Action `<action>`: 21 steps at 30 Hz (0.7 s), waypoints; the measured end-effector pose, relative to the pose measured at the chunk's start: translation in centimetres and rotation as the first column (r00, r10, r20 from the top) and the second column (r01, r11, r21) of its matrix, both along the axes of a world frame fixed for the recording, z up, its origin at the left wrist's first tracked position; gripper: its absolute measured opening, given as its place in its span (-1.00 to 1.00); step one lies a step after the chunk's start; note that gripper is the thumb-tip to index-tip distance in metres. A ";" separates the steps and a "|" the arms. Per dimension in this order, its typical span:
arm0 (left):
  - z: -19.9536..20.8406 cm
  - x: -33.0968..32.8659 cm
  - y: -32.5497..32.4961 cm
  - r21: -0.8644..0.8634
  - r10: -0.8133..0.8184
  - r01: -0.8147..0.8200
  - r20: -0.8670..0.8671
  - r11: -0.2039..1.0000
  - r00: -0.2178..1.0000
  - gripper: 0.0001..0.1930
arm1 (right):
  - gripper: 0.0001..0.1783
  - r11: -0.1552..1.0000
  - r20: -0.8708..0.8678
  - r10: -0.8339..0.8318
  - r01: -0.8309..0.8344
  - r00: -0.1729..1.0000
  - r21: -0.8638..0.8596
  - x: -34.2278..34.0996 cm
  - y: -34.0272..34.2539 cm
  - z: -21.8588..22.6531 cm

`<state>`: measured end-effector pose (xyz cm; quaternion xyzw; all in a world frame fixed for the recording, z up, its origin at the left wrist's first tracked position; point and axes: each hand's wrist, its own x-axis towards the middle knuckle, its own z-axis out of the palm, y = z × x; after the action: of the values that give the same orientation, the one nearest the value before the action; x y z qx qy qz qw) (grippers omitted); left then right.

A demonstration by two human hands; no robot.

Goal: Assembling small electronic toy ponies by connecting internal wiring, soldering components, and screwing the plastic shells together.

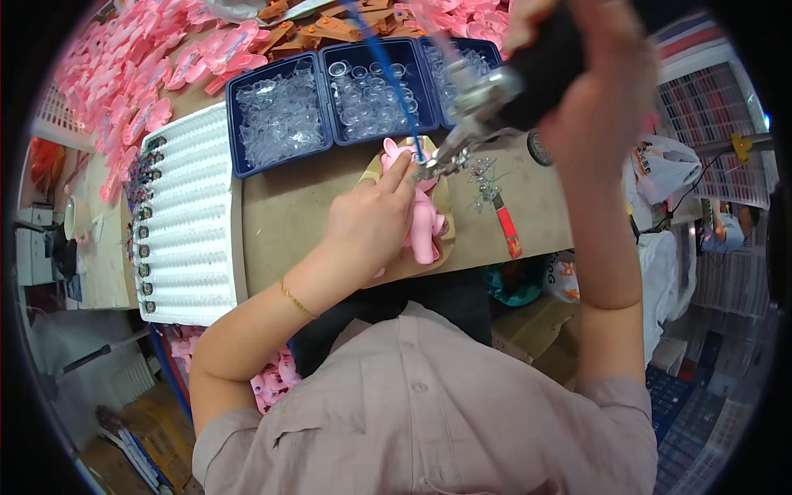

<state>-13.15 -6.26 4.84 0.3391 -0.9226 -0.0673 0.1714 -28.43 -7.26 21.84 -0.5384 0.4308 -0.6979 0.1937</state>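
My left hand [371, 214] presses a pink plastic toy animal [424, 231] with its fingertips near the head end. The toy lies on a tan holder [446, 194] at the table's front edge. My right hand [606, 103], smeared by motion, is wrapped round the black body of a power screwdriver [540, 82]. The driver's metal nose points down and left, and its tip is close to my left fingertips over the toy. Whether the tip touches the toy is hidden. A blue cord or tube [386, 66] runs down to the same spot.
Behind the toy stand blue bins [327, 99] of clear plastic parts. Pink parts [132, 62] and brown parts [355, 31] are heaped beyond. A ridged white tray [194, 223] with small wired parts lies left. A red-handled tool [506, 229] lies right, beside tangled metal bits [485, 181].
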 end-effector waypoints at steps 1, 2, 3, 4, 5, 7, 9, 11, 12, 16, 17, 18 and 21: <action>-0.1 0.2 -0.1 0.007 0.009 -0.009 -0.003 1.000 1.000 -0.52 | -0.49 0.996 -0.011 -0.040 0.040 0.999 -0.076 0.5 0.2 0.9; -0.1 0.0 0.0 0.012 0.005 -0.005 -0.013 1.000 1.000 -0.52 | -0.44 0.980 -0.089 -0.092 0.074 0.992 -0.185 0.3 1.1 1.9; 0.0 -0.2 0.0 0.030 -0.006 0.006 0.005 1.000 1.000 -0.51 | -0.38 0.951 -0.162 -0.151 0.098 0.975 -0.293 0.4 2.0 3.0; 0.0 -0.4 0.1 0.048 -0.019 0.018 0.023 0.999 1.000 -0.50 | -0.55 0.969 0.115 -0.143 0.162 0.983 -0.186 0.7 2.9 3.9; -0.3 -0.6 0.0 0.044 -0.020 0.019 0.017 0.999 1.000 -0.50 | -0.63 0.979 0.389 -0.147 0.189 0.910 -0.072 0.9 3.6 4.5; -1.0 -0.1 -0.2 -0.047 -0.046 0.042 -0.079 0.998 0.996 -0.52 | -0.53 0.933 0.200 0.361 -0.352 0.911 -0.079 -0.8 5.4 3.1; -1.3 0.6 -0.2 -0.029 0.000 -0.001 -0.046 1.000 0.999 -0.53 | -0.48 0.938 0.120 0.335 -0.343 0.935 0.051 -1.3 4.7 0.6; -0.7 0.2 0.0 -0.016 -0.010 0.009 -0.030 1.000 0.999 -0.54 | -0.44 0.950 0.076 0.290 -0.296 0.954 0.094 -1.2 5.3 0.1; -0.1 0.1 0.2 0.001 -0.016 0.016 -0.018 1.000 1.000 -0.54 | -0.44 0.952 0.118 0.279 -0.291 0.953 0.095 -1.1 5.6 -0.1; -0.6 0.0 0.1 0.019 -0.029 0.029 -0.041 0.999 0.999 -0.51 | -0.56 0.970 0.041 0.242 -0.243 0.969 0.023 0.2 5.3 -1.0; -0.7 -0.1 0.1 0.009 -0.026 0.026 -0.079 1.000 0.997 -0.48 | -0.61 0.984 -0.112 0.173 -0.176 0.978 -0.019 0.5 5.2 -1.5; -0.7 0.0 0.0 0.014 -0.020 0.021 -0.078 1.000 0.997 -0.48 | -0.68 0.980 -0.161 0.192 -0.198 0.968 -0.026 0.7 5.1 -2.7; -0.5 0.4 -0.2 -0.021 -0.055 0.053 -0.101 0.998 0.993 -0.42 | -0.65 0.940 0.066 0.342 -0.342 0.937 -0.011 1.1 4.7 -2.1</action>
<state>-12.79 -6.47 4.35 0.3084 -0.9221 -0.0806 0.2192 -27.35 -2.52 19.69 -0.5813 0.3242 -0.6711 0.3265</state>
